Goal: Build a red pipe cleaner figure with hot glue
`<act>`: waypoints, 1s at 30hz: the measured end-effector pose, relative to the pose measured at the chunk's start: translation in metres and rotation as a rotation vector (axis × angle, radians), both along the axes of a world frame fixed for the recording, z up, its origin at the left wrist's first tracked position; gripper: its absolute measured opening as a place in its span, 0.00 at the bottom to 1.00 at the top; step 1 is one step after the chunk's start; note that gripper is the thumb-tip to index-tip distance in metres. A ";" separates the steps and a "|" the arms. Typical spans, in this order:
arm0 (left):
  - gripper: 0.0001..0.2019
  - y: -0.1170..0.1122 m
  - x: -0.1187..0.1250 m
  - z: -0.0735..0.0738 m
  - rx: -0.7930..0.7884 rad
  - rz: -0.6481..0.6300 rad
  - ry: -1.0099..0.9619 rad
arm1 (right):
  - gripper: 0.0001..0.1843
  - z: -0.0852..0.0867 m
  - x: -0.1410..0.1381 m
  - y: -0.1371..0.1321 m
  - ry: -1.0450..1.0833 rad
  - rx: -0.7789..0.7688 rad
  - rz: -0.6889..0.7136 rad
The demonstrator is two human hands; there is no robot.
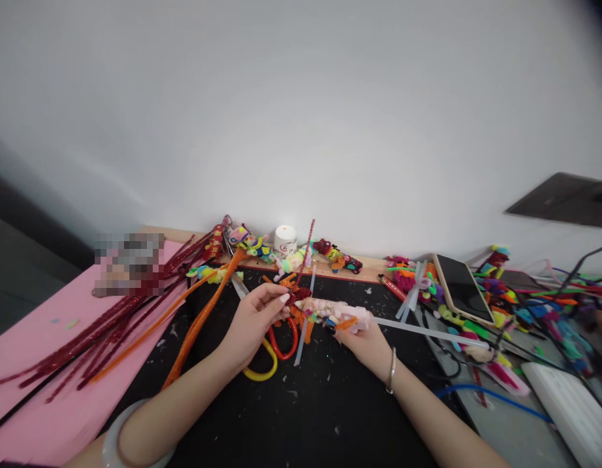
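From the head camera, both bare hands meet over the black work mat (pixel 311 416) near the centre of the frame. The left hand (pixel 255 322) comes in from seven o'clock, fingers pinched on a small glittery red pipe-cleaner piece (pixel 298 296); that piece sits right at its fingertips, at the hand's two o'clock, with one thin red stem rising from it toward twelve. The right hand (pixel 364 341) comes in from five o'clock, closed around a pink glue gun (pixel 337 313) whose body is crusted with coloured scraps. The gun lies across the top of the hand, nozzle pointing to nine o'clock, its tip touching or just beside the red piece, too close to tell which. A clear glue stick (pixel 428 333) trails out of the gun's back toward three o'clock.

Just under the hands, at six o'clock, lie scissors with one red and one yellow loop handle (pixel 272 354). At nine o'clock a sheaf of long red and orange pipe cleaners (pixel 130 318) fans across a pink sheet (pixel 42 338). At twelve o'clock, by the wall, a small white jar (pixel 285 239) stands among little bright pipe-cleaner figures (pixel 337 257). At three o'clock a dark smartphone (pixel 463 287) leans amid a colourful heap of scraps.
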State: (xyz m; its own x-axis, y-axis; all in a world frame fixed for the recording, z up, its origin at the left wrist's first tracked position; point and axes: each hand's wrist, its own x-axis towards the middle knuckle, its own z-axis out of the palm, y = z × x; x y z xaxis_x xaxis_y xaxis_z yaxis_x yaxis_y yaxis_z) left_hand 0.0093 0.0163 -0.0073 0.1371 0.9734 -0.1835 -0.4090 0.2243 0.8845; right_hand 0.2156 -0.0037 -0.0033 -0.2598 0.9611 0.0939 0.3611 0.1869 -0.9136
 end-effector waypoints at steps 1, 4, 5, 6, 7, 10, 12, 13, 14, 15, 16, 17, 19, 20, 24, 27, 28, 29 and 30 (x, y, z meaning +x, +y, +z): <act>0.06 0.000 0.000 0.000 0.000 0.003 0.000 | 0.11 -0.001 0.000 0.000 0.010 -0.002 -0.005; 0.07 0.000 0.000 -0.001 0.008 0.007 -0.001 | 0.07 -0.005 0.001 -0.001 0.043 0.003 -0.040; 0.07 0.000 0.000 -0.001 0.012 0.005 0.000 | 0.06 -0.007 0.001 -0.001 0.051 0.004 -0.055; 0.07 0.000 -0.001 -0.001 0.015 0.001 0.003 | 0.05 -0.008 0.002 -0.001 0.057 0.006 -0.068; 0.07 0.001 -0.001 -0.002 0.016 -0.003 0.008 | 0.04 -0.010 0.003 -0.001 0.061 0.008 -0.084; 0.06 0.000 -0.001 -0.003 0.027 -0.016 0.044 | 0.04 -0.013 0.005 -0.001 0.067 0.012 -0.139; 0.06 -0.001 -0.001 -0.003 0.044 -0.026 0.081 | 0.05 -0.015 0.006 -0.001 0.063 0.010 -0.164; 0.06 -0.001 -0.001 -0.002 0.052 -0.031 0.099 | 0.05 -0.015 0.007 -0.001 0.059 0.009 -0.171; 0.06 -0.002 -0.001 -0.002 0.057 -0.034 0.114 | 0.04 -0.016 0.007 -0.001 0.055 0.007 -0.174; 0.06 -0.002 -0.001 -0.001 0.060 -0.035 0.126 | 0.04 -0.016 0.007 0.000 0.051 0.006 -0.176; 0.06 -0.003 -0.001 0.000 0.060 -0.035 0.136 | 0.03 -0.016 0.007 0.000 0.048 0.005 -0.175; 0.06 -0.003 -0.001 0.000 0.061 -0.034 0.145 | 0.03 -0.016 0.007 0.000 0.047 0.004 -0.172; 0.06 -0.003 -0.001 0.001 0.063 -0.034 0.157 | 0.02 -0.014 0.006 0.000 0.049 0.003 -0.159; 0.06 -0.003 -0.001 0.002 0.063 -0.033 0.160 | 0.03 -0.013 0.005 0.000 0.052 0.003 -0.151; 0.06 -0.002 -0.001 0.001 0.066 -0.033 0.162 | 0.04 -0.009 0.003 0.000 0.061 0.003 -0.125; 0.06 -0.002 -0.001 0.000 0.067 -0.029 0.156 | 0.04 -0.008 0.003 0.000 0.059 0.004 -0.121; 0.06 -0.002 -0.001 -0.001 0.065 -0.027 0.153 | 0.04 -0.009 0.003 0.000 0.058 0.005 -0.122; 0.06 -0.002 -0.001 -0.001 0.062 -0.025 0.148 | 0.04 -0.009 0.004 0.000 0.057 0.005 -0.124; 0.07 -0.002 -0.002 -0.001 0.059 -0.025 0.141 | 0.04 -0.009 0.004 0.000 0.057 0.005 -0.125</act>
